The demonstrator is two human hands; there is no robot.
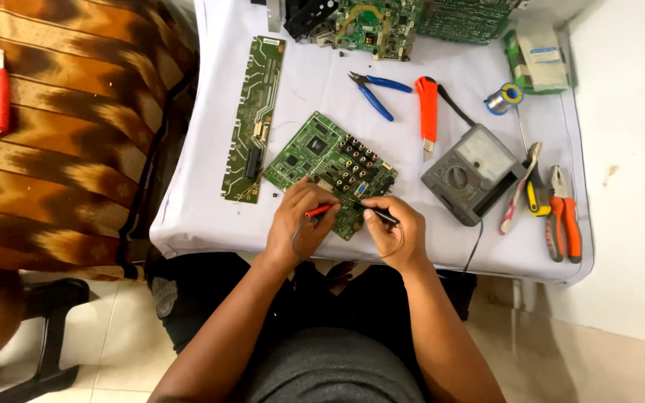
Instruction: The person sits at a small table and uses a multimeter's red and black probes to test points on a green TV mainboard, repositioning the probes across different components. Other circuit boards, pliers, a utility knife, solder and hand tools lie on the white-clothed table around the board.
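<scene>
The green circuit board (328,168) lies tilted near the table's (203,216) six o'clock edge, with bare cloth at its nine o'clock side. The left hand (298,218) pinches a red probe (321,211), fingers clamped on it; the right hand (395,227) grips a black probe (379,215). Both tips meet the board's lower edge. The grey multimeter (470,172) sits at three o'clock, near.

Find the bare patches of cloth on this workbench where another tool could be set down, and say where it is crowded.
Bare cloth lies left of the long narrow board, and between blue cutters and square board. Crowded: right edge, around meter and orange pliers.
</scene>
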